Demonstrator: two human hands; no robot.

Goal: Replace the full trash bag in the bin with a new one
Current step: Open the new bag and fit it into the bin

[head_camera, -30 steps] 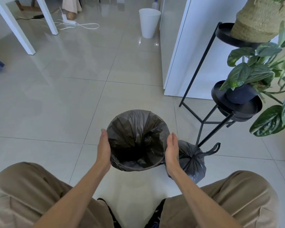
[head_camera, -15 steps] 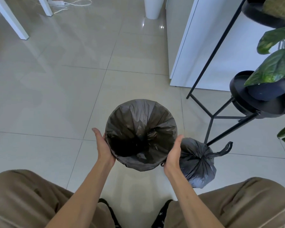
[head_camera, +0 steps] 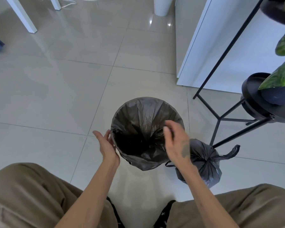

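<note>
A small round bin [head_camera: 145, 165] stands on the tiled floor in front of my knees, lined with a new dark grey trash bag [head_camera: 138, 119] folded over its rim. My left hand [head_camera: 106, 145] rests flat and open against the bin's left side. My right hand [head_camera: 176, 142] hovers over the right part of the bin's mouth, fingers loosely curled and blurred, holding nothing I can see. The full trash bag [head_camera: 204, 163], tied at the top with its handles sticking out, sits on the floor just right of the bin, partly hidden by my right forearm.
A black metal plant stand [head_camera: 220, 119] with potted plants [head_camera: 280, 79] stands close on the right. A white cabinet [head_camera: 229, 46] is behind it. Farther off are a white bin [head_camera: 162, 5], white table legs [head_camera: 23, 18] and cables. My knees frame the bottom.
My right hand has left the bin's right side and risen over its opening. The left hand stays on the left side. The view has tilted down and moved closer.
</note>
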